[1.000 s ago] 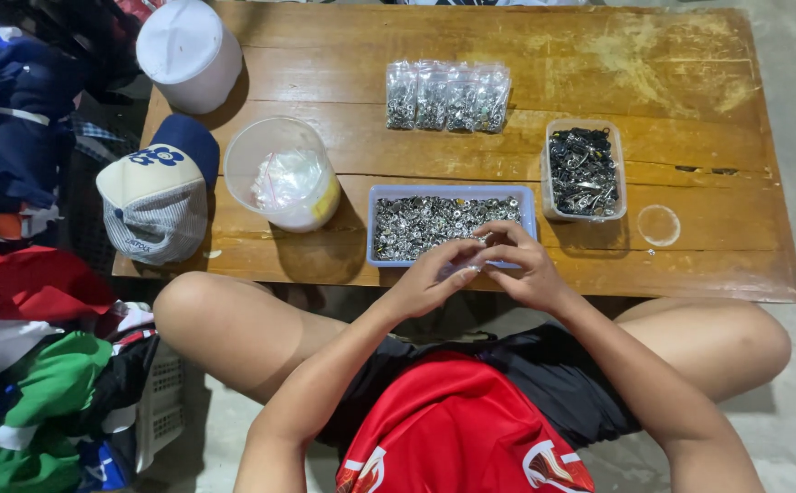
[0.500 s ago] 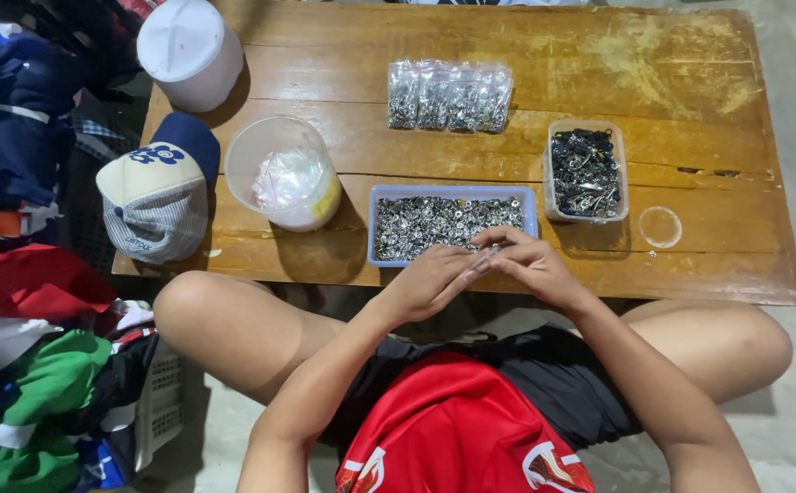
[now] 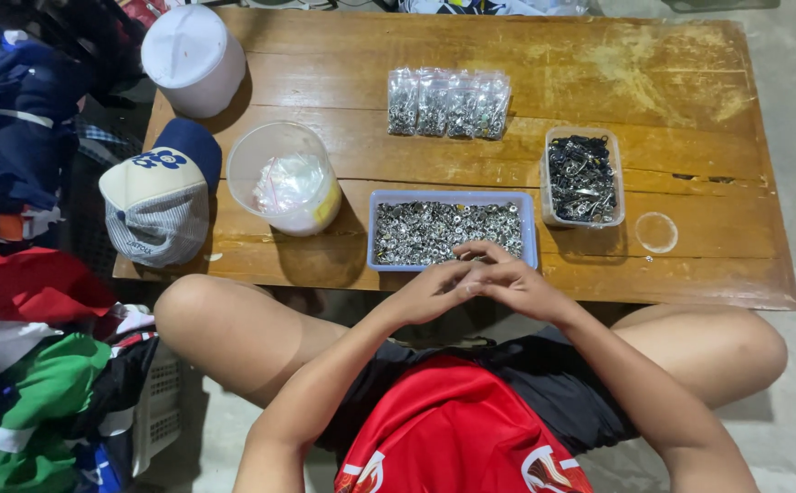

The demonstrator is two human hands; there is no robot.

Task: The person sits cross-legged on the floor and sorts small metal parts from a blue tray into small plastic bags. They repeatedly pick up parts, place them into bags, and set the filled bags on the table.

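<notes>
Where fingers (image 3: 471, 274) meet, shiny metal bits (image 3: 444, 228)

The low table (image 3: 599, 82) is varnished wood, glossy in patches, worn and scuffed pale at the far right. The blue tray (image 3: 453, 196) near the hands is matt plastic, filled with shiny silver metal bits (image 3: 444, 228). To its right, a clear plastic tub (image 3: 582, 178) holds dark, glinting metal clips. Far behind lie glossy clear plastic packets (image 3: 448, 102) of metal parts. At left, a translucent plastic container (image 3: 281, 178), a matt white plastic lid (image 3: 183, 47) and a cloth cap (image 3: 159, 196).
</notes>
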